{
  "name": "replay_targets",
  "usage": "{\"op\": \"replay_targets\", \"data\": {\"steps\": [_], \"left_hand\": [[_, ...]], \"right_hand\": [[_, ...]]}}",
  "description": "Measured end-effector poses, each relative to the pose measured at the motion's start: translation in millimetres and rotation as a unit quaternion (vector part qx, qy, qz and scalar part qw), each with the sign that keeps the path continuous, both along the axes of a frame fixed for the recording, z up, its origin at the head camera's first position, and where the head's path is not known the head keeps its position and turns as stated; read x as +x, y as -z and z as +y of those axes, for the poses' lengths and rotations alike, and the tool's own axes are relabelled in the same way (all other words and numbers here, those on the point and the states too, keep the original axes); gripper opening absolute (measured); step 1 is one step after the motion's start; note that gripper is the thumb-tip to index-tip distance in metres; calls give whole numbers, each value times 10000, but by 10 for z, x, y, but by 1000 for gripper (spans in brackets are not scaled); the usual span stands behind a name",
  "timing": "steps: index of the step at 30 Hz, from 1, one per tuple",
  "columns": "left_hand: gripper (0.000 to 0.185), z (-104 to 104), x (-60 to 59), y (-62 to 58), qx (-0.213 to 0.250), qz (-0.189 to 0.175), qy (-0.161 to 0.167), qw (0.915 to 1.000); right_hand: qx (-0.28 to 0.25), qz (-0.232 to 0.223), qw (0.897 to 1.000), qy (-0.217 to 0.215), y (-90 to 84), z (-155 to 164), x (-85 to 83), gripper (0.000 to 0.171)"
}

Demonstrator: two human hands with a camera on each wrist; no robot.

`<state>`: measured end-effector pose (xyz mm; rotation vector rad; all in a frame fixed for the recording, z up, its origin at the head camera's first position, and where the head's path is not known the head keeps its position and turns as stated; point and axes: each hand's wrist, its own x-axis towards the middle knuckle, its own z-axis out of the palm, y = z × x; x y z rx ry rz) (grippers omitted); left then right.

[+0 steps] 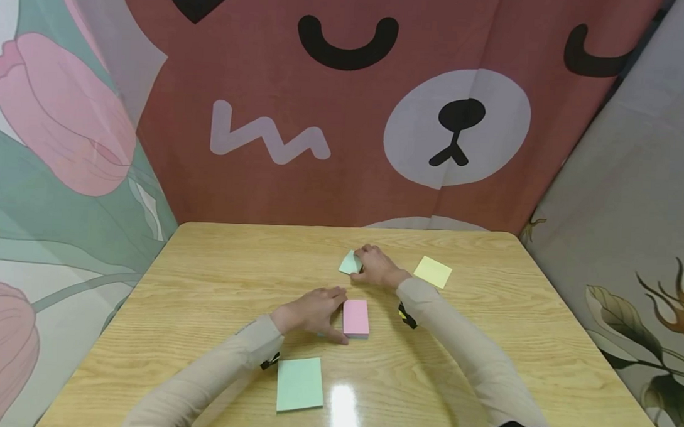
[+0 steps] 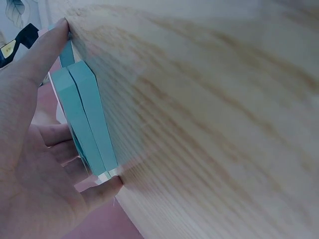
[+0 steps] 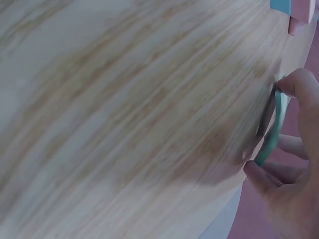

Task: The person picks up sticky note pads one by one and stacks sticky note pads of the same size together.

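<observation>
Looking down at a wooden table [image 1: 215, 278], I am seeing both of the person's hands working among pads of sticky notes. The left hand [image 1: 311, 312] is gripping a small blue-green pad [image 2: 84, 119] between thumb and fingers; the wrist view is showing it as two thin stacks pressed together on the tabletop, just left of a pink pad [image 1: 356, 318]. The right hand [image 1: 377, 267] is pinching a pale green pad [image 1: 350, 262] a little farther back, with its fingers curled around the thin edge. A larger green pad [image 1: 299, 383] is lying untouched near the front edge, and a yellow pad [image 1: 433, 271] is sitting apart on the right. I am judging the gathering as only partly done: two pads are in hand, while the pink, yellow and large green ones are waiting, scattered across the table.
</observation>
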<state>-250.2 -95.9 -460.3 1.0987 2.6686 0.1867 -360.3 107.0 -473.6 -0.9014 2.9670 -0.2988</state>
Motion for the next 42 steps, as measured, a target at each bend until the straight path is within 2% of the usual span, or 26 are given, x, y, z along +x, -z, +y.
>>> {"op": "replay_targets", "data": {"steps": [7, 15, 33, 42], "left_hand": [[99, 3, -1, 9, 13, 33, 9, 10000], [100, 9, -11, 18, 0, 66, 0, 10000], [99, 2, -7, 3, 17, 68, 14, 10000], [97, 8, -13, 19, 133, 82, 47, 9999]], "right_hand": [[118, -84, 9999, 77, 18, 37, 6, 64], [-58, -210, 9997, 147, -55, 59, 50, 69], [-538, -18, 9983, -199, -54, 220, 146, 62], [-516, 277, 9962, -644, -125, 332, 309, 61]]}}
